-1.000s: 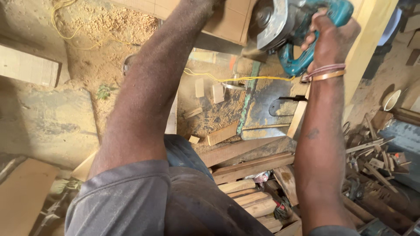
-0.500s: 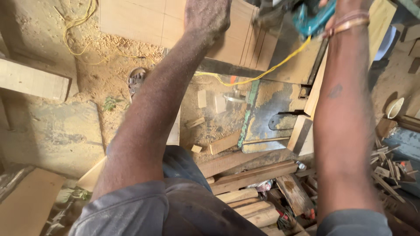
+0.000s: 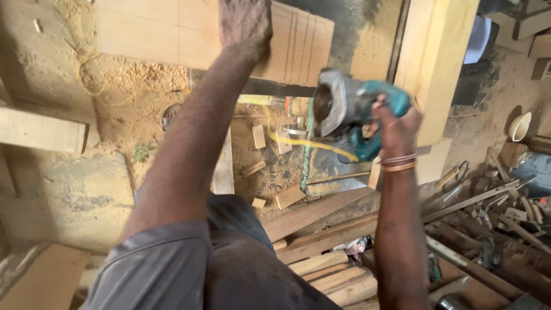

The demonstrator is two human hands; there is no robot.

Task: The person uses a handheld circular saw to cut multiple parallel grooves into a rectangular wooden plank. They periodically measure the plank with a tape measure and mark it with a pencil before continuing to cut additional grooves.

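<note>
1. Left hand [image 3: 245, 23] lies palm-down and flat on a pale wooden board [image 3: 155, 34] at the top of the view, fingers spread, not closed around it.
2. The board shows several parallel pencil lines near its right end.
3. Right hand [image 3: 396, 123] is closed around the handle of a teal power saw [image 3: 353, 112], lifted off the board, just right of and below its end.
4. A yellow cord [image 3: 304, 140] trails from the saw.
5. Sawdust [image 3: 138, 80] covers the floor; wood offcuts [image 3: 321, 270] lie below.
</note>
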